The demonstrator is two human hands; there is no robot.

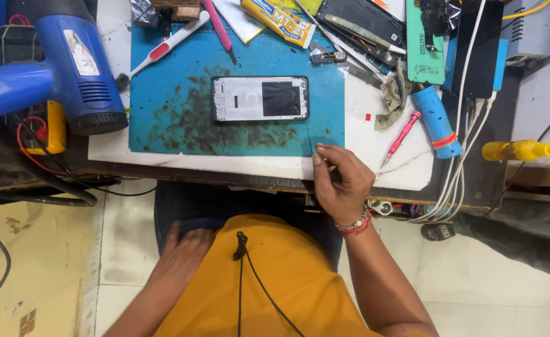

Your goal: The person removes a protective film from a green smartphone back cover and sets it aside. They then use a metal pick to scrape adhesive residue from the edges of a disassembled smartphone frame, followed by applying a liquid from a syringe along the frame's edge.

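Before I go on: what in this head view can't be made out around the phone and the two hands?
- Right hand: fingers curled at the table edge; whether they pinch anything is hidden.
- Left hand: blurred, resting on the lap below the table; palm hidden.
- Phone: inner parts too small to tell.
- Heat gun: rear cut off by the left edge.

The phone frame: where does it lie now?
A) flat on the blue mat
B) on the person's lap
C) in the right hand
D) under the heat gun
A: the phone frame lies flat on the blue mat, apart from both hands; the right hand rests at the table edge below the mat, and the left hand is down at the lap.
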